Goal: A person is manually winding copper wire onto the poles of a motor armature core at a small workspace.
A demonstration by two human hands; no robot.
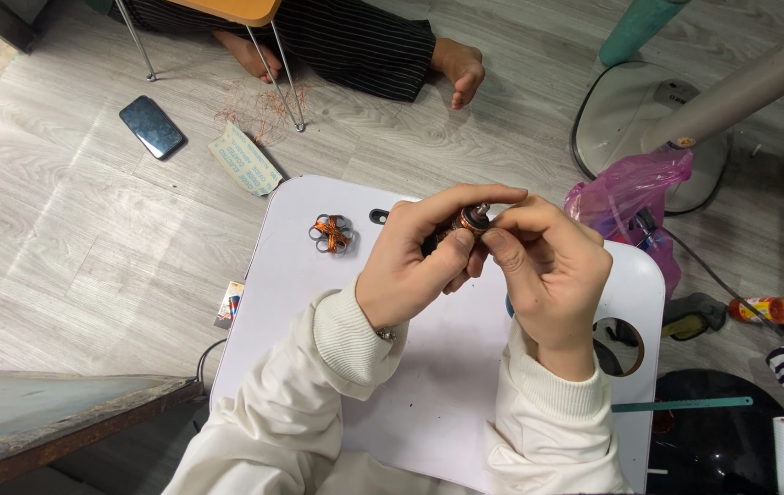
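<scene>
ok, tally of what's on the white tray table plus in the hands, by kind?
Copper-wound motor core, held by left hand and right hand: 1
Copper-wound part with grey rings, on the white tray table: 1
Total: 2

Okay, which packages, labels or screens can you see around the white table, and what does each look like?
Phone: on the floor, upper left, dark rectangle, screen off.
Paper strip: floor beside the table corner, pale, printed.
Small packet: floor at the table's left edge, multicoloured.
Pink plastic bag: at the table's right, crumpled.
Tube: far right, orange with yellow cap.
</scene>
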